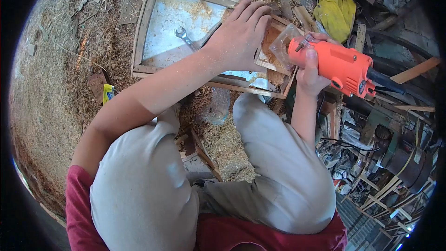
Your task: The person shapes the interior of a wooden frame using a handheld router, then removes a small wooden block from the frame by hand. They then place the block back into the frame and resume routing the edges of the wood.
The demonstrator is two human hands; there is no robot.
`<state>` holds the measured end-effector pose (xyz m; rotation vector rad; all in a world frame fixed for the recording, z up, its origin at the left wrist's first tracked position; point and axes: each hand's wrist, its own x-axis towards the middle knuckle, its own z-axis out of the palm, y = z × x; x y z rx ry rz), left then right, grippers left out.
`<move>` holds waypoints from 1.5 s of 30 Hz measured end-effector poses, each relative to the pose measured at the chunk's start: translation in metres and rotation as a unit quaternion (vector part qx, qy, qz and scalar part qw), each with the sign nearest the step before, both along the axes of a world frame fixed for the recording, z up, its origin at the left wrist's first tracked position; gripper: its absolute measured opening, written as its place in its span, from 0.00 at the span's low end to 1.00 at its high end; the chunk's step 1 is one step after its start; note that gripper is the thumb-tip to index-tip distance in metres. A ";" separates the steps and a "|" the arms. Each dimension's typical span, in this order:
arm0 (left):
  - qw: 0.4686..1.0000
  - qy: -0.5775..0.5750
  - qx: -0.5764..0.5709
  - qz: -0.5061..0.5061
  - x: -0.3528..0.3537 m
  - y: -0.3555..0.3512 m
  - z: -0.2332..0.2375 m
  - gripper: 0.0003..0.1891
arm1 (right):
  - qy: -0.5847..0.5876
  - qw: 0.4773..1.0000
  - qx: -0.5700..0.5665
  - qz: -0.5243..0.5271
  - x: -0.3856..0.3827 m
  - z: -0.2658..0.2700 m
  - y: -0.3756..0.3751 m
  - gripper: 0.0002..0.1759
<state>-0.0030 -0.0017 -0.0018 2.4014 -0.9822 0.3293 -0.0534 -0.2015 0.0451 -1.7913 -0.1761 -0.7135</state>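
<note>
Power tool (341, 65), gripped by right hand (312, 75) fingers, axis ten-to-four; wooden piece (273, 66) at nine o'clock under left hand (242, 35), grip unclear.

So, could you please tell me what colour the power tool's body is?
The power tool's body is orange-red, best seen in the head view.

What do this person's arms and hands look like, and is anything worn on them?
Both the left hand and the right hand are bare, with no gloves, and both forearms are uncovered. No watch or bracelet shows at either wrist. A dark red sleeve covers the left upper arm; whether a sleeve covers the right one is unclear.
</note>
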 end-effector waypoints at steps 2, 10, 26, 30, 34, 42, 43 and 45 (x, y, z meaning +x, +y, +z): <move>1.000 0.005 -0.003 -0.001 0.000 0.000 0.000 0.61 | 0.004 1.000 -0.008 -0.002 -0.001 0.001 -0.001 0.38; 1.000 -0.002 0.010 -0.001 0.001 0.000 -0.001 0.61 | 0.016 0.999 -0.028 0.008 -0.005 -0.002 -0.008 0.39; 1.000 0.001 -0.005 -0.006 0.000 0.000 0.003 0.62 | 0.001 1.000 -0.017 -0.003 -0.009 0.002 -0.004 0.35; 0.999 -0.011 -0.038 -0.005 -0.002 0.000 0.001 0.55 | 0.008 1.000 -0.021 -0.009 -0.004 0.006 -0.003 0.33; 0.999 -0.008 -0.036 -0.008 0.000 0.000 -0.001 0.55 | 0.007 1.000 -0.028 -0.004 0.001 0.001 -0.005 0.32; 1.000 -0.006 0.004 0.001 0.000 0.000 0.000 0.63 | 0.006 1.000 -0.017 0.001 -0.002 0.003 0.004 0.33; 1.000 -0.006 -0.001 0.002 0.000 0.000 0.000 0.63 | 0.013 1.000 -0.013 0.003 -0.003 0.004 0.005 0.33; 1.000 -0.004 -0.005 0.001 0.000 0.000 0.000 0.63 | 0.016 1.000 -0.010 0.005 -0.003 0.004 0.006 0.34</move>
